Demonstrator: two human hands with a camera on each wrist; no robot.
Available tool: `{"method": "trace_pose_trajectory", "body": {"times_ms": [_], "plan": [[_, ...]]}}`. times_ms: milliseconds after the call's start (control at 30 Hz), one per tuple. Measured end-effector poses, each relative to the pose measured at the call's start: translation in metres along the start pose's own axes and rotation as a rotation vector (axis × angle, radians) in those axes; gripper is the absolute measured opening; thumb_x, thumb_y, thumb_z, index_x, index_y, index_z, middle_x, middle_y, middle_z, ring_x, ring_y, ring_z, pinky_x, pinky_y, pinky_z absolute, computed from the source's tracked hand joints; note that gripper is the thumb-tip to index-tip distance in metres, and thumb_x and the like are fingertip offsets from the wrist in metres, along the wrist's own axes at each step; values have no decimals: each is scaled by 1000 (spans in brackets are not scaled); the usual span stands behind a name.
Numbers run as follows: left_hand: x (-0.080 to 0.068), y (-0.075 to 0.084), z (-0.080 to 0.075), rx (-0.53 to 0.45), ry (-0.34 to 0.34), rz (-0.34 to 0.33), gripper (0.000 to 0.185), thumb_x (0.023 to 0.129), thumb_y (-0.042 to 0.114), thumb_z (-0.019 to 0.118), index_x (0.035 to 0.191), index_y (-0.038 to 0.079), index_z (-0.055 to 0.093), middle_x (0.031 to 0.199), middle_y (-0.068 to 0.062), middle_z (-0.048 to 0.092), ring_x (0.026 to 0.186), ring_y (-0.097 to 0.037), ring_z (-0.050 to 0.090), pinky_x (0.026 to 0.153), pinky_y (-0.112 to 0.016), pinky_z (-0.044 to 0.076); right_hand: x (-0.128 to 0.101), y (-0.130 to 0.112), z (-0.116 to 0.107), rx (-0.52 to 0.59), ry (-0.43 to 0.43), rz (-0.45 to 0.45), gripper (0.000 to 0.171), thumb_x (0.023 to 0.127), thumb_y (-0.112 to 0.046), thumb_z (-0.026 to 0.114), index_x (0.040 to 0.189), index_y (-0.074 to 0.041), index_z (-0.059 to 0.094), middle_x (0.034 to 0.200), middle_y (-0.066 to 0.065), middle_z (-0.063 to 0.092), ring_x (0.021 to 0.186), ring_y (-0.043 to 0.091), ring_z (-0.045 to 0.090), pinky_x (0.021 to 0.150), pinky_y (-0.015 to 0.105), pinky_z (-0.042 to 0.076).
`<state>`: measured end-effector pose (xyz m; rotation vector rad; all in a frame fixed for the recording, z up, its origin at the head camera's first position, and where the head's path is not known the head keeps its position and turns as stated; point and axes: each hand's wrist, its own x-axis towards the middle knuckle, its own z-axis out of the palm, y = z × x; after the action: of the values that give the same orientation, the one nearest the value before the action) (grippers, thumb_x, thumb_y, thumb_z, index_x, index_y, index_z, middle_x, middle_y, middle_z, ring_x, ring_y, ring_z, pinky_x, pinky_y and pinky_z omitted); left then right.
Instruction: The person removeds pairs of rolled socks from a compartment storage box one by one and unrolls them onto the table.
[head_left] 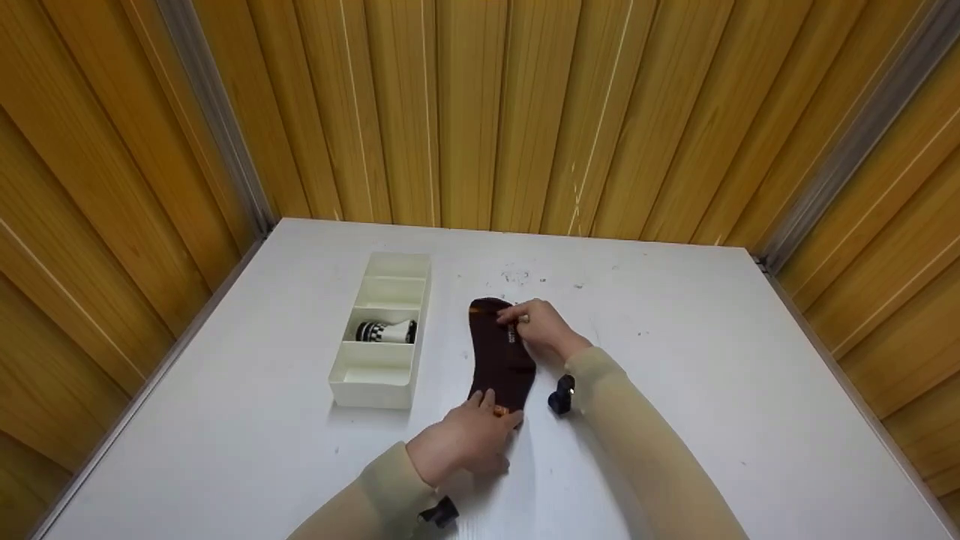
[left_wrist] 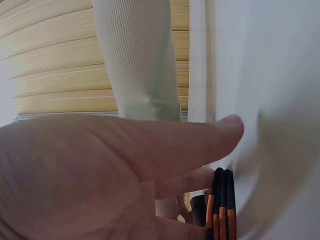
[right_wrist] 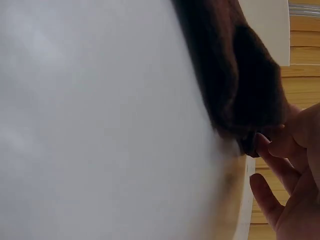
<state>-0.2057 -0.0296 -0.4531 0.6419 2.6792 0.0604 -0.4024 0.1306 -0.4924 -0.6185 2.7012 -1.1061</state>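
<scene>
A pair of dark maroon socks [head_left: 495,352] lies flat on the white table, toe end away from me. My left hand [head_left: 469,439] rests with extended fingers on the near, cuff end. In the left wrist view its thumb sticks out straight, and the layered cuffs [left_wrist: 222,210] show black edges and orange bands beneath the fingers. On the far part of the socks, my right hand [head_left: 546,328] touches the fabric near the pale lettering with outstretched fingertips. The right wrist view shows the socks' dark side [right_wrist: 225,75] and loosely bent fingers [right_wrist: 280,170] beside it.
Left of the socks stands a white divided box [head_left: 371,394]. One of its compartments holds a rolled black-and-white checked sock [head_left: 386,331]. Wood-patterned walls [head_left: 472,112] enclose the table [head_left: 675,390] at the back and sides. Small dark marks dot the tabletop behind the socks.
</scene>
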Motion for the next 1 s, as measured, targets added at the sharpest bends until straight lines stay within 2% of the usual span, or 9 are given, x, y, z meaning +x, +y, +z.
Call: {"method": "trace_pose_trajectory", "body": {"times_ms": [133, 200, 300, 433, 533, 733, 900, 1000], "plan": [[0, 0, 0, 2, 1, -4, 74, 92, 48, 73, 157, 31, 43, 162, -23, 39, 153, -39, 35, 119, -46, 41, 0, 5, -2, 29, -29, 12, 60, 87, 16, 44, 131, -14, 72, 156, 3, 53, 151, 33, 40, 118, 45, 41], [1, 1, 0, 19, 5, 1, 74, 92, 49, 73, 157, 31, 43, 161, -23, 40, 152, -39, 36, 119, -45, 42, 0, 8, -2, 24, -43, 15, 57, 89, 11, 51, 138, -15, 67, 161, 4, 47, 153, 33, 36, 120, 45, 39], [1, 1, -1, 27, 4, 2, 74, 92, 50, 73, 157, 31, 43, 161, -23, 40, 152, -39, 36, 119, -45, 42, 0, 11, -3, 1, -71, 15, 54, 93, -5, 67, 146, -13, 59, 164, 11, 42, 155, 36, 31, 124, 50, 32], [0, 1, -2, 21, 5, 0, 72, 92, 49, 73, 156, 31, 45, 160, -21, 42, 152, -39, 37, 119, -45, 42, -1, 12, -5, -71, -120, 18, 72, 88, -30, 82, 151, -16, 53, 166, 13, 37, 158, 38, 20, 127, 57, 23], [0, 1, -2, 29, 22, 11, 68, 92, 48, 73, 153, 28, 49, 158, -19, 48, 151, -39, 38, 120, -45, 41, -3, 12, -7, -118, -145, 15, 80, 83, -37, 86, 152, -18, 52, 168, 9, 34, 159, 38, 12, 127, 59, 21], [-1, 0, -2, 86, 79, 19, 53, 93, 50, 71, 136, 21, 58, 146, -19, 59, 141, -40, 51, 114, -47, 46, -5, 9, -10, -210, -164, 0, 84, 83, -45, 84, 154, -18, 49, 168, 11, 33, 157, 40, 15, 125, 63, 24], [-1, -3, -1, 79, 100, 22, 42, 95, 48, 69, 125, 20, 60, 137, -21, 61, 133, -43, 56, 109, -50, 50, -4, 5, -12, -374, -184, -18, 89, 86, -59, 75, 160, -26, 39, 168, 9, 31, 154, 40, 22, 118, 68, 30], [-2, -4, -1, 64, 112, 32, 39, 95, 46, 70, 122, 20, 61, 136, -21, 62, 132, -43, 56, 108, -51, 50, -2, 2, -12, -467, -174, -38, 88, 88, -65, 69, 160, -27, 37, 166, 10, 35, 151, 40, 28, 115, 67, 34]]}}
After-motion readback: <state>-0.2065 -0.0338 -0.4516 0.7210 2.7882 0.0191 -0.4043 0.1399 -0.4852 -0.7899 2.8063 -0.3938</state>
